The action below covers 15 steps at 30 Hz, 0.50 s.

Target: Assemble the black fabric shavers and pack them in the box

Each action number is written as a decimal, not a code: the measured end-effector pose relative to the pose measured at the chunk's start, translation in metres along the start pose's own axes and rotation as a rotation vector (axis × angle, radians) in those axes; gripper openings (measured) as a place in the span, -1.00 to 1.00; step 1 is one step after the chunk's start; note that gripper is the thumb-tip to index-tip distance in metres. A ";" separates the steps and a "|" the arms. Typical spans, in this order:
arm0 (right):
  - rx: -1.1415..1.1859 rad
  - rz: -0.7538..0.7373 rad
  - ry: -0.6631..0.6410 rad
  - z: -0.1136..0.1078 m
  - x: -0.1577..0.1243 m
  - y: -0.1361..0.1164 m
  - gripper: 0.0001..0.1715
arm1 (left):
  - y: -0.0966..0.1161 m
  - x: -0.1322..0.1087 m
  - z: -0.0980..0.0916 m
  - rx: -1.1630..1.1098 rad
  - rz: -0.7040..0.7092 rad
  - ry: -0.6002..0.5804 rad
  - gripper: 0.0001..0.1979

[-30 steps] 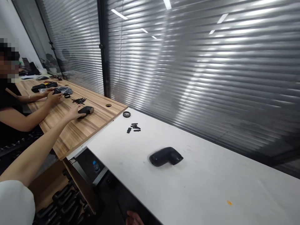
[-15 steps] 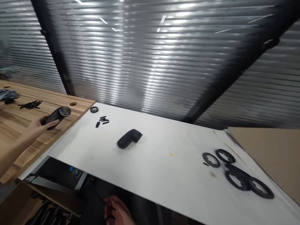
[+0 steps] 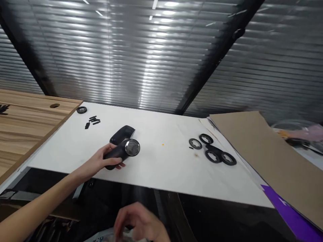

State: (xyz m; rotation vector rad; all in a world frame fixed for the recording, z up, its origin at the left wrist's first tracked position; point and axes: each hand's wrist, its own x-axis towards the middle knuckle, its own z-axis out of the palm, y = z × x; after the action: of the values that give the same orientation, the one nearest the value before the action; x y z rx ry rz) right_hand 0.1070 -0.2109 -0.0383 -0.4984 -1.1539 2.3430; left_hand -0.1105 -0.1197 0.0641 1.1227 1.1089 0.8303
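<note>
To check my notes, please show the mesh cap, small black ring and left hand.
mesh cap (image 3: 132,147): head view, on its mesh face
small black ring (image 3: 81,110): head view, on its top face
left hand (image 3: 104,158): head view, on its back

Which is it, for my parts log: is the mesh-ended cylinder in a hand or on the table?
In hand: the fingers of the left hand wrap the black cylinder.

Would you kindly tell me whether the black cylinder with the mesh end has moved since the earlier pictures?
Yes: the black cylinder, in the left hand, has moved right, off the wooden table and over the white table, beside the black elbow piece.
</note>
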 end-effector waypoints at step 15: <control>-0.939 -0.464 1.051 -0.105 -0.016 -0.106 -0.19 | -0.048 0.125 0.054 -0.048 0.069 -0.431 -0.30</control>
State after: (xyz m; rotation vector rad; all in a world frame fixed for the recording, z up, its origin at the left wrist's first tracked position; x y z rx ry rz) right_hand 0.2009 -0.0970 -0.0112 -1.3575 -1.4651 0.7631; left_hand -0.0260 -0.0300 -0.0113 1.2340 0.6918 0.6239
